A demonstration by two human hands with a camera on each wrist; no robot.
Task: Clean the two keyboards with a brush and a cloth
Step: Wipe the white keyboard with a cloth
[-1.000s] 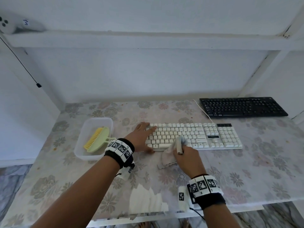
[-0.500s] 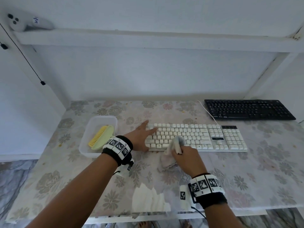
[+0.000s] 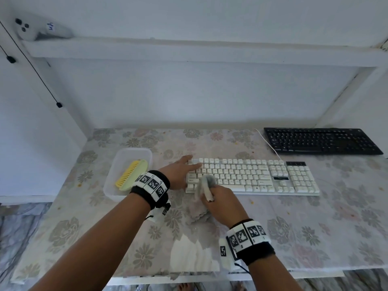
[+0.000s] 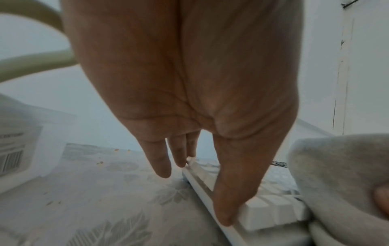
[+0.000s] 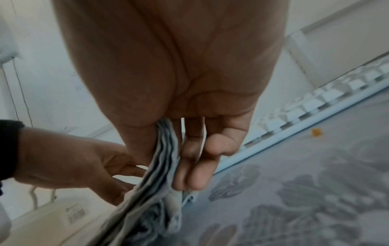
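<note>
A white keyboard (image 3: 252,175) lies mid-table, and a black keyboard (image 3: 321,140) sits behind it at the right. My left hand (image 3: 189,173) rests on the white keyboard's left end. Its fingers are straight, and in the left wrist view the thumb (image 4: 225,208) presses the near corner. My right hand (image 3: 210,192) grips a grey cloth (image 3: 206,181) and presses it on the lower-left keys. The rest of the cloth hangs onto the table. In the right wrist view the cloth (image 5: 166,166) is pinched between thumb and fingers. A yellow-green brush (image 3: 131,175) lies in a clear tub.
The clear tub (image 3: 111,185) stands left of the white keyboard, close to my left wrist. The flowered table cover (image 3: 315,227) has a torn white patch (image 3: 189,257) at the front edge. A shelf (image 3: 189,51) overhead holds a white controller (image 3: 39,28).
My right hand has wiped the cloth leftward along the lower key rows, toward the keyboard's left end. The left hand has stayed on the keyboard's left end.
</note>
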